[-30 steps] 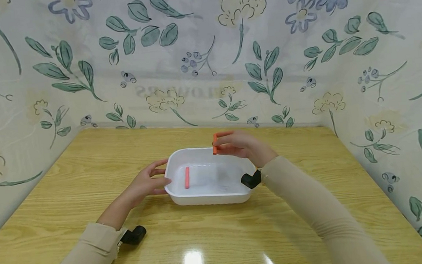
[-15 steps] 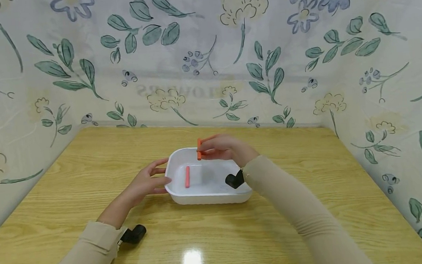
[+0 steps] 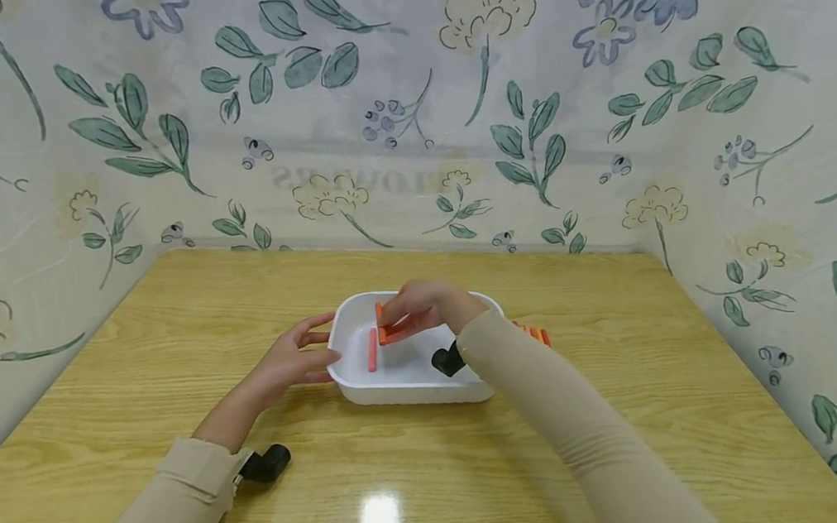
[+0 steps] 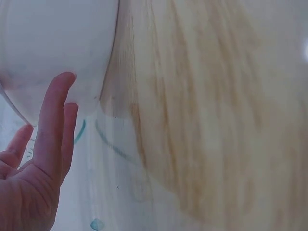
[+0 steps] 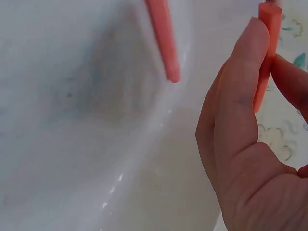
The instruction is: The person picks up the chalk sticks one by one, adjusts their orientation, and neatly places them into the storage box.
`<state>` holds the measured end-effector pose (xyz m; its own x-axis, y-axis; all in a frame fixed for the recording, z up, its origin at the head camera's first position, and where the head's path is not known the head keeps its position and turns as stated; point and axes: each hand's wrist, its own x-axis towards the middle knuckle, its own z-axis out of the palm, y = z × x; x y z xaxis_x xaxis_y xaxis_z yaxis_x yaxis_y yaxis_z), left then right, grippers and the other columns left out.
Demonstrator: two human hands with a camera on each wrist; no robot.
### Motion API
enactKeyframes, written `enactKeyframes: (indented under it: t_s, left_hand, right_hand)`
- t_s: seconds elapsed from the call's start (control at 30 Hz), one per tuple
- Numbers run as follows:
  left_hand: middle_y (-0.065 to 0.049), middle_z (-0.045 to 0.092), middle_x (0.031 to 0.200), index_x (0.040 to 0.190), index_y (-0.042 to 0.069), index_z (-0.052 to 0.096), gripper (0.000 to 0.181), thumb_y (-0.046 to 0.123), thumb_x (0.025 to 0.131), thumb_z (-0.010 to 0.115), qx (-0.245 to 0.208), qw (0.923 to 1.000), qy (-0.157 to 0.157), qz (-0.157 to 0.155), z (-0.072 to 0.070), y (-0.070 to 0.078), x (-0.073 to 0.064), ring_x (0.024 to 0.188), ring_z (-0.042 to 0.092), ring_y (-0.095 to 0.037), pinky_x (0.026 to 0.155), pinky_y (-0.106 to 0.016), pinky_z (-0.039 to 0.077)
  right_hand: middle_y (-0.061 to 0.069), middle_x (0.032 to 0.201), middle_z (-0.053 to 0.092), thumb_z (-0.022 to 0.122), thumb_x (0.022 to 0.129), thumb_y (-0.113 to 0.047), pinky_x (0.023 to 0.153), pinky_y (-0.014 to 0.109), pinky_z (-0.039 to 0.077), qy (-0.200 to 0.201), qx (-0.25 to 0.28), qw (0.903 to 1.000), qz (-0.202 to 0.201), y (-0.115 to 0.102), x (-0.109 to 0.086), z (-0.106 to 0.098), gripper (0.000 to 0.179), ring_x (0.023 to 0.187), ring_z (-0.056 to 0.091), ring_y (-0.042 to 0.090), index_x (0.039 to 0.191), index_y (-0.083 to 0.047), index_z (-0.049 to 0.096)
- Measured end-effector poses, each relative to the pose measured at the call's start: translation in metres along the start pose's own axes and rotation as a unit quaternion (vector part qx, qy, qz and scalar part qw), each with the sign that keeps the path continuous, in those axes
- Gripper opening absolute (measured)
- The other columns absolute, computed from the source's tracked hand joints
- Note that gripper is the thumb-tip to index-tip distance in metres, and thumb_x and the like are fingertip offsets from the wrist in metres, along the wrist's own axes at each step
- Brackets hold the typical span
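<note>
In the head view my right hand (image 3: 417,310) pinches an orange chalk-like stick (image 3: 382,324) upright between thumb and fingers, over the inside of a white plastic tub (image 3: 415,396). The right wrist view shows this orange stick (image 5: 267,53) as a plain round rod with a flat end. A pink stick (image 3: 372,349) of similar size lies on the tub's floor, just left of the held one. My left hand (image 3: 295,355) rests against the tub's left end with its fingers spread and fairly straight, a fingertip at the rim.
Right of the tub, several orange, red and yellow sticks (image 3: 537,333) lie on the wooden table (image 3: 436,459), partly hidden by my right sleeve (image 3: 549,391). Flower-patterned sheeting (image 3: 407,129) walls in the back and sides.
My right hand has carried the orange stick leftward and down into the tub, close beside the pink one. The sticks at the right have come into sight. My left hand stays put.
</note>
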<state>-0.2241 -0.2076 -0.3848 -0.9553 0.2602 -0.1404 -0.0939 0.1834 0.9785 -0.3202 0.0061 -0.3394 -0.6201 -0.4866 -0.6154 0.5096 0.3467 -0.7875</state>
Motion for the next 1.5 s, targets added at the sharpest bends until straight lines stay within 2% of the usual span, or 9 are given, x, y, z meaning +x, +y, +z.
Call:
enactKeyframes:
  t_s: [0.2,0.43,0.53,0.73,0.83,0.97,1.2,1.37,1.5]
  left_hand:
    - [-0.03,0.032,0.136,0.147,0.006,0.02,0.074,0.006,0.086,0.062,-0.003,1.0,-0.002,0.0,-0.001,0.001,-0.001,0.106,0.053,-0.036,0.079,-0.045,0.054]
    - [-0.031,0.032,0.136,0.147,0.006,0.021,0.075,0.007,0.086,0.063,-0.005,1.0,-0.002,0.001,-0.003,-0.001,-0.002,0.106,0.053,-0.038,0.079,-0.045,0.054]
    - [-0.031,0.032,0.136,0.147,0.006,0.021,0.075,0.008,0.085,0.063,-0.005,1.0,-0.002,0.004,-0.003,-0.001,-0.002,0.107,0.052,-0.038,0.078,-0.046,0.054]
    - [-0.031,0.033,0.135,0.147,0.006,0.021,0.075,0.007,0.085,0.063,-0.007,1.0,-0.002,0.006,-0.002,0.0,-0.001,0.107,0.052,-0.038,0.078,-0.046,0.054]
    - [-0.031,0.033,0.135,0.147,0.006,0.022,0.075,0.008,0.085,0.063,-0.004,1.0,-0.002,0.007,-0.002,-0.001,-0.001,0.107,0.052,-0.037,0.078,-0.045,0.054]
    - [-0.031,0.033,0.135,0.147,0.006,0.022,0.074,0.008,0.085,0.063,0.0,1.0,0.001,0.003,-0.002,0.0,-0.001,0.107,0.052,-0.038,0.078,-0.045,0.054]
    - [-0.031,0.032,0.136,0.147,0.006,0.021,0.073,0.007,0.086,0.062,0.001,1.0,0.006,-0.005,-0.002,0.0,-0.001,0.109,0.05,-0.039,0.079,-0.046,0.054]
    - [-0.03,0.031,0.137,0.148,0.007,0.02,0.074,0.007,0.086,0.062,0.002,1.0,0.003,-0.003,-0.002,-0.001,0.0,0.11,0.05,-0.04,0.079,-0.046,0.054]
    - [-0.03,0.031,0.137,0.148,0.007,0.021,0.074,0.007,0.086,0.062,0.006,1.0,0.006,-0.005,-0.001,-0.001,0.001,0.11,0.05,-0.04,0.078,-0.045,0.054]
  right_hand:
    - [0.013,0.081,0.06,0.059,0.087,0.005,0.061,0.026,0.056,0.013,-0.043,0.9988,0.019,0.006,0.013,0.001,0.004,0.071,0.06,0.021,0.09,0.007,0.061]
    - [0.012,0.076,0.06,0.056,0.089,0.004,0.061,0.024,0.056,-0.014,-0.067,0.997,0.036,0.014,0.025,0.007,0.008,0.069,0.06,0.019,0.082,0.005,0.059]
    - [0.012,0.074,0.06,0.057,0.088,0.005,0.059,0.024,0.055,-0.007,-0.072,0.9967,0.037,0.015,0.027,0.009,0.007,0.067,0.061,0.02,0.082,0.006,0.059]
    - [0.014,0.074,0.062,0.058,0.086,0.008,0.066,0.027,0.057,-0.001,-0.068,0.9968,0.04,0.015,0.026,0.01,0.004,0.066,0.062,0.022,0.09,0.011,0.057]
    - [0.014,0.073,0.061,0.056,0.087,0.009,0.069,0.028,0.056,0.0,-0.072,0.9967,0.039,0.014,0.025,0.008,0.002,0.066,0.062,0.022,0.087,0.01,0.058]
    - [0.013,0.077,0.06,0.058,0.085,0.009,0.075,0.03,0.056,0.01,-0.082,0.9965,0.016,0.009,0.019,0.006,0.007,0.068,0.061,0.021,0.092,0.009,0.057]
    - [0.013,0.089,0.061,0.061,0.086,0.005,0.078,0.03,0.054,0.016,-0.06,0.9976,-0.031,-0.008,0.001,0.004,0.04,0.076,0.062,0.021,0.124,0.009,0.051]
    - [0.014,0.092,0.061,0.06,0.087,0.006,0.078,0.031,0.055,0.023,-0.038,0.9973,-0.059,-0.015,-0.008,0.002,0.043,0.078,0.063,0.022,0.128,0.008,0.048]
    - [0.02,0.105,0.061,0.059,0.087,0.005,0.079,0.031,0.054,0.032,-0.027,0.9954,-0.086,-0.017,-0.019,-0.001,0.043,0.082,0.063,0.022,0.128,0.006,0.047]
